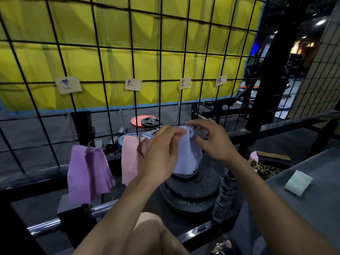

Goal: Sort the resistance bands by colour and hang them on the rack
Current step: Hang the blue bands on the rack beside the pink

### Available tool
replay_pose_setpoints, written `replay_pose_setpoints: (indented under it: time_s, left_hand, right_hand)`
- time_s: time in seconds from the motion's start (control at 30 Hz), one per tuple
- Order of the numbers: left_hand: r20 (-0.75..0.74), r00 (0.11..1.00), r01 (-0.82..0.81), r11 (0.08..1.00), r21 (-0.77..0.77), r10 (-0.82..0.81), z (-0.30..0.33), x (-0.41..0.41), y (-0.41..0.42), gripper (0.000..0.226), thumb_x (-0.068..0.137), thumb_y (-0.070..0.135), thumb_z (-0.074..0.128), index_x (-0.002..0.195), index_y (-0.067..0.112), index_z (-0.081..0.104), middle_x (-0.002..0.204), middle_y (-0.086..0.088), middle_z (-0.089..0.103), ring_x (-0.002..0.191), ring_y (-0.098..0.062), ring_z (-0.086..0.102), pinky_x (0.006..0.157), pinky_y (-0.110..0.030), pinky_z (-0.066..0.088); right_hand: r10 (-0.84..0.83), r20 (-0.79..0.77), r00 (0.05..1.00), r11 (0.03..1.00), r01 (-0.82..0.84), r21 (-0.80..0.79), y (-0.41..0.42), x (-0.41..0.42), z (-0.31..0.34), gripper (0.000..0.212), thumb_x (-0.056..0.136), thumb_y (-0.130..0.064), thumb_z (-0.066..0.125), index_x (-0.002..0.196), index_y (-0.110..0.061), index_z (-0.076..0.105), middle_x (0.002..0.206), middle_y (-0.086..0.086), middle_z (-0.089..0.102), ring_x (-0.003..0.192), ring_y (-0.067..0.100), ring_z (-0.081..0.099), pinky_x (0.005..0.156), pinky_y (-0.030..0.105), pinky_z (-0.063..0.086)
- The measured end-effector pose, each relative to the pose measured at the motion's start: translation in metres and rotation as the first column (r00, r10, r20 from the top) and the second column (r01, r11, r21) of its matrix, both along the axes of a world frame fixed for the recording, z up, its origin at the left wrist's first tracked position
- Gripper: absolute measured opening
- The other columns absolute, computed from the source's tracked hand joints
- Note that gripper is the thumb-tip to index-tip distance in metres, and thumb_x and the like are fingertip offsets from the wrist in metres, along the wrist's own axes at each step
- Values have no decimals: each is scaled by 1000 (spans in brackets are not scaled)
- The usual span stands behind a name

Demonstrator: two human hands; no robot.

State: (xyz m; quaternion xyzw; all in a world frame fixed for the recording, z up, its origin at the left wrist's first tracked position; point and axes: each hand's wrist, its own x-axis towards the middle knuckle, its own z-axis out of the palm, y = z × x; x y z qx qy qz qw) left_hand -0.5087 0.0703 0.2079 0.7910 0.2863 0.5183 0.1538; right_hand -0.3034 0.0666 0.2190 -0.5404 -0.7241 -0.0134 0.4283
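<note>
1. risk: the blue bands (185, 155) could slip off the hook (178, 115) if the loops are only bunched against the wire and not threaded over it. the hook's tip is hidden behind the fabric, so seating cannot be confirmed.
2. risk: several thin layers are fanned out at the bottom; one could drop onto the weight plates (191, 188) below if the pinch loosens early.
3. risk: the mint band (298, 182) on the grey surface (322, 208) at right is not yet hung and needs the label (221, 80) furthest right, judging by order.
4. left hand (161, 153): raised, fingers curled, pinching the top edge of the blue bands.
5. right hand (213, 138): thumb and forefinger pinch the bunch's upper right edge, other fingers loosely spread.
6. purple bands (86, 170) and pink bands (132, 159) hang on the wire rack (103, 67) to the left, apart from each other.
</note>
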Motion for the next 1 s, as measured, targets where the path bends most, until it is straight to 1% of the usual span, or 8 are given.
replay_pose_setpoints:
  time_s: [0.07, 0.13, 0.23, 0.33, 0.43, 0.53, 0.73, 1.0]
  left_hand:
    - [-52, 997, -52, 993, 101, 57, 10, 4, 6, 29, 100, -1, 50, 118, 14, 67, 116, 4, 61, 103, -1, 53, 89, -2, 33]
    - [-117, 990, -64, 990, 127, 78, 20, 10, 11, 28, 100, 4, 52, 123, 12, 65, 119, 2, 60, 108, -8, 52, 90, -4, 31]
    - [-267, 957, -77, 985, 154, 117, 29, 19, 27, 28, 99, 16, 56, 126, 12, 64, 124, -3, 61, 118, -19, 53, 98, -21, 36]
    - [-364, 922, -88, 987, 135, 132, 29, 18, 34, 24, 96, 26, 59, 118, 18, 66, 113, 1, 63, 109, -20, 56, 90, -34, 47]
    - [-310, 944, -85, 991, 107, 115, 23, 11, 30, 22, 89, 31, 67, 108, 21, 65, 104, 5, 64, 97, -17, 58, 80, -36, 50]
    - [-271, 958, -66, 991, 116, 95, 20, 7, 32, 23, 81, 17, 67, 103, 18, 64, 98, 3, 64, 90, -20, 60, 75, -42, 52]
    - [-302, 934, -134, 969, 208, 194, 15, 12, 33, 22, 78, 12, 69, 96, 14, 56, 93, -1, 58, 86, -24, 54, 66, -46, 49]
    - [-268, 943, -112, 945, 308, 199, 4, 15, 43, 20, 80, 8, 75, 96, 10, 64, 93, -4, 64, 87, -27, 61, 65, -46, 54]
  right_hand:
    - [42, -78, 996, 999, -43, -9, -1, 0, -3, 42, 87, -9, 70, 126, -26, 68, 117, -21, 64, 105, -1, 56, 82, 15, 43]
    - [55, -111, 992, 998, -55, 3, 0, 0, -8, 43, 88, -9, 71, 128, -24, 66, 119, -19, 64, 106, -2, 57, 79, 12, 41]
    - [49, -194, 980, 999, -45, 28, 4, 0, -14, 31, 89, -13, 73, 118, -20, 68, 110, -13, 69, 100, 6, 62, 75, 15, 43]
    - [70, -255, 964, 996, -54, 70, 5, -6, -19, 22, 88, -17, 74, 109, -20, 70, 103, -11, 70, 94, 12, 64, 73, 20, 47]
    - [84, -213, 973, 982, -44, 184, 4, -14, -25, 17, 87, -22, 70, 103, -17, 71, 99, -8, 69, 94, 15, 65, 78, 34, 52]
    - [81, -163, 983, 968, -39, 248, 7, -22, -26, 14, 88, -17, 69, 101, -11, 71, 98, -2, 69, 94, 18, 66, 79, 45, 53]
    - [89, -66, 994, 966, -71, 247, 5, -21, -16, 11, 90, -9, 71, 101, -10, 72, 94, 0, 68, 89, 17, 65, 76, 43, 52]
    - [119, -74, 990, 962, -96, 254, 8, -12, -18, 10, 89, -5, 73, 99, -6, 73, 96, 3, 69, 89, 18, 67, 75, 42, 54]
